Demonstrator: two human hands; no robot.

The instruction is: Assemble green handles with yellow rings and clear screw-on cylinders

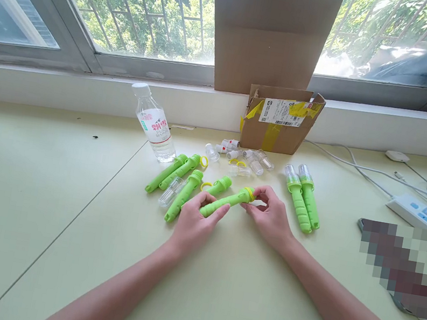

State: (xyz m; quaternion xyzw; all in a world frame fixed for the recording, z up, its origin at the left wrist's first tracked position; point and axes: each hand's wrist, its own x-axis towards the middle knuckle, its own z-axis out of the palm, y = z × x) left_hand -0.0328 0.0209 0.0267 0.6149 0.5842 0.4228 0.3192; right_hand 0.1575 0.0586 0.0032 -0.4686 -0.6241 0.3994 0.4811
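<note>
My left hand (195,221) is closed round the lower part of a green plastic flashlight handle (227,202), held at a slant above the table. At the handle's upper right end my right hand (269,216) pinches the yellow ring (249,194) around its neck. Beside my left hand lie several loose green handles (184,196) with open threaded ends, a clear cap (171,192) and a loose yellow ring (206,186). Farther back are more clear caps (253,162) and small white cylindrical pieces (234,155). Two green flashlights (299,203) with clear caps on lie right of my right hand.
A water bottle (156,126) stands at the back left. An open cardboard box (274,129) sits against the window wall. To the right are a power strip (421,211) with cables and a phone-like, pixelated object (404,268) on the pale table (50,182).
</note>
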